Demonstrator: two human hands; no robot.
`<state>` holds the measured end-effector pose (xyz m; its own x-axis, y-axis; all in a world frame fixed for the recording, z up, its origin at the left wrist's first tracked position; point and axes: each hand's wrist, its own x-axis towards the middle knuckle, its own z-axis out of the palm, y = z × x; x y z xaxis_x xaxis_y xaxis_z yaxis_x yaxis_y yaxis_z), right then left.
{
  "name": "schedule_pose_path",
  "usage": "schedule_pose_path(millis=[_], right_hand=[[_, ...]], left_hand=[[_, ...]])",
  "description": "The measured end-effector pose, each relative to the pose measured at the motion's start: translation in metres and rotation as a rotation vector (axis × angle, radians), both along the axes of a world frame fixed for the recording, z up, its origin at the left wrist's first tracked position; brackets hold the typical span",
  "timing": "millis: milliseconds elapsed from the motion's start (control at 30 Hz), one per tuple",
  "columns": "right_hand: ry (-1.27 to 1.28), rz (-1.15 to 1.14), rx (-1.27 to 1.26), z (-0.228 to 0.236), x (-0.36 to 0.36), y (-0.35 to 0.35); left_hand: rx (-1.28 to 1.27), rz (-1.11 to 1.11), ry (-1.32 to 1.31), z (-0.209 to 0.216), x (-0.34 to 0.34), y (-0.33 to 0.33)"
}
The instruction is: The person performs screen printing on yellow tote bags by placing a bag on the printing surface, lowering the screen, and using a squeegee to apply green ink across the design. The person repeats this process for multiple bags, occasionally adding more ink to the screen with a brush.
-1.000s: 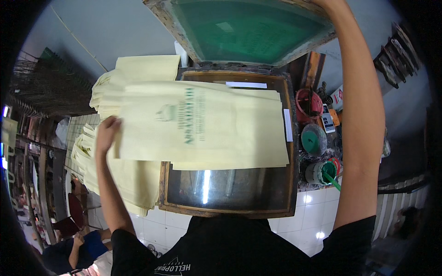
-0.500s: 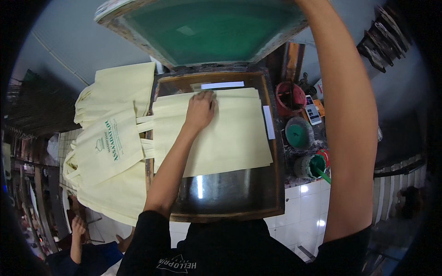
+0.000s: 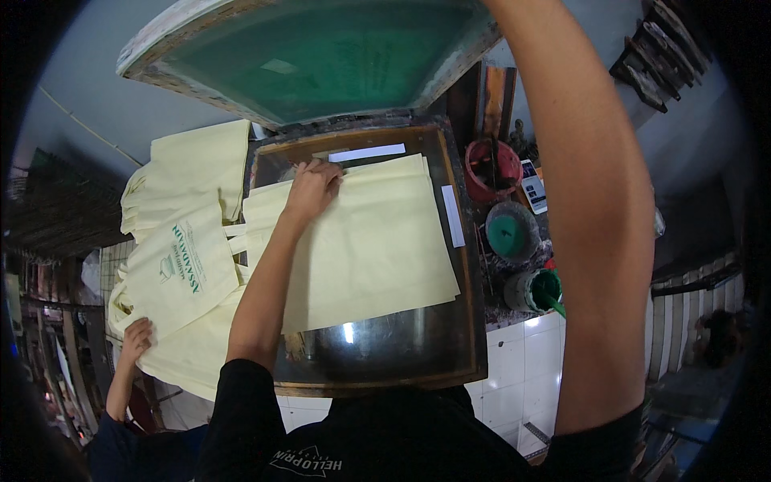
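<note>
A cream cloth bag (image 3: 373, 241) lies flat on the dark glossy printing board (image 3: 385, 345), its handles toward the left. At the bag's far edge my left hand (image 3: 313, 191) is closed, its bent fingers gripping the cloth. Above the board's far side a printing screen (image 3: 321, 60) with green mesh is tilted up in its worn frame. My right arm (image 3: 598, 185) reaches up to the screen's right end; the hand itself is cut off by the top of the picture. Two white strips, a far one (image 3: 367, 153) and a right one (image 3: 453, 215), stick to the board.
Printed cream bags (image 3: 189, 261) and a plain stack (image 3: 201, 161) lie at left. Another person's hand (image 3: 136, 339) touches the printed pile. At right stand a red bucket (image 3: 491, 170), a bowl of green ink (image 3: 507, 234), a green ink can (image 3: 534, 291) and a phone (image 3: 534, 193).
My left hand has moved slightly left along the far edge, and the bag has turned a little. The other person's hand has risen to the printed bags. The whole view has shifted.
</note>
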<state>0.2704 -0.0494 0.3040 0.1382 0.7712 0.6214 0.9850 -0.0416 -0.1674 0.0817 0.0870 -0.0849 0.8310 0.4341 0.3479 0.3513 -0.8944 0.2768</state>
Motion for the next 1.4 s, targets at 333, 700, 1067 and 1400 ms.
schedule_pose_path(millis=[333, 700, 1067, 1400], right_hand=[[-0.048, 0.021, 0.047, -0.003, 0.005, 0.0], [-0.102, 0.025, 0.107, -0.006, 0.015, 0.009], [-0.018, 0.059, 0.077, -0.007, 0.004, 0.001], [-0.026, 0.08, 0.055, -0.007, 0.003, -0.005]], left_hand=[[0.098, 0.006, 0.394, 0.039, 0.047, 0.003], [-0.171, 0.115, 0.39, 0.001, 0.118, -0.132], [-0.326, 0.175, 0.454, 0.011, 0.129, -0.125], [-0.397, 0.218, 0.546, 0.022, 0.135, -0.125]])
